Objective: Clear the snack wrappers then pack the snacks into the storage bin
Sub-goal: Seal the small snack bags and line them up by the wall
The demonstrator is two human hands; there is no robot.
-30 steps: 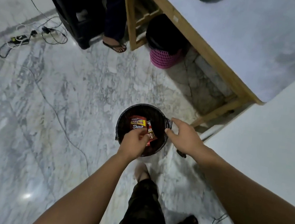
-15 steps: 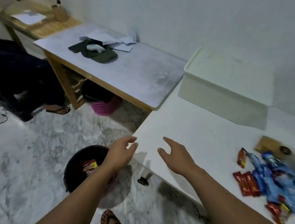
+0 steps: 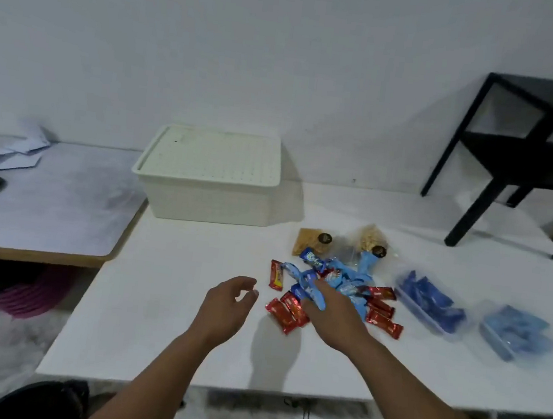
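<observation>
1. The storage bin [image 3: 207,181] sits at the back of the white table [image 3: 161,299], lid on; I judge it must be opened before anything goes in.
2. The snack pile [image 3: 335,285] lies right of the bin, red bars [image 3: 286,310] nearest me.
3. My right hand [image 3: 335,314] reaches flat onto the pile, fingers spread, gripping nothing yet.
4. My left hand [image 3: 226,307] hovers open and empty beside it, ready to gather strays.
</observation>
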